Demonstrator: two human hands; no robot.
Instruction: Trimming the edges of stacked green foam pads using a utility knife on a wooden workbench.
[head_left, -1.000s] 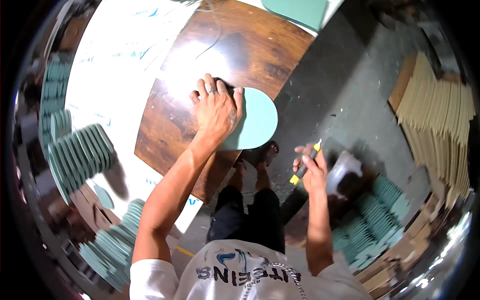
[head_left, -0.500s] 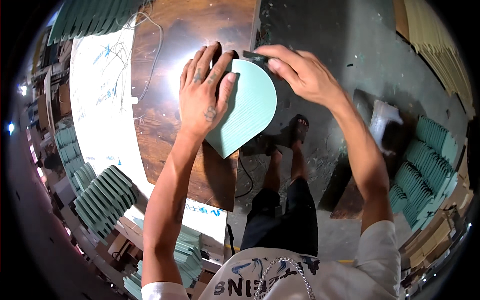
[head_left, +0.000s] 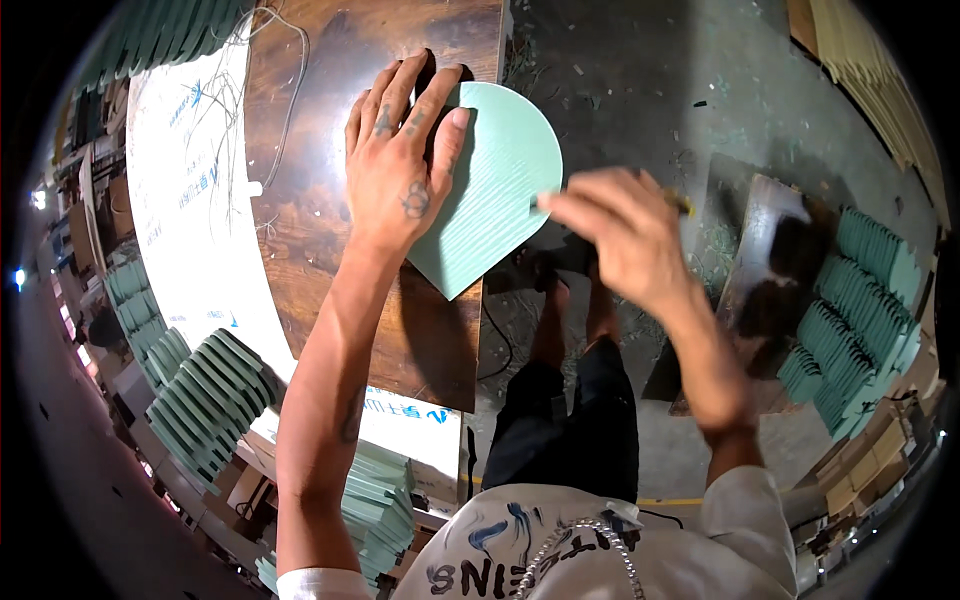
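Right hand [head_left: 620, 235] slid down the green panel's [head_left: 500, 190] edge; left hand [head_left: 400, 165] still presses.

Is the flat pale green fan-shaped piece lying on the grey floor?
No, the flat pale green fan-shaped piece rests on the brown wooden board, pressed down by the left hand.

Fan-shaped panel [head_left: 500, 190] on wooden board [head_left: 300, 200], overhanging its right edge, stacked panels [head_left: 205, 400] lower left

A brown wooden table [head_left: 300, 230] sits under the left hand, with a white sheet [head_left: 190, 200] further left. Right of the right hand is grey, dusty floor [head_left: 640, 90]. Stacks of green boards [head_left: 860, 310] stand at both sides. Bright light shines on the wood.
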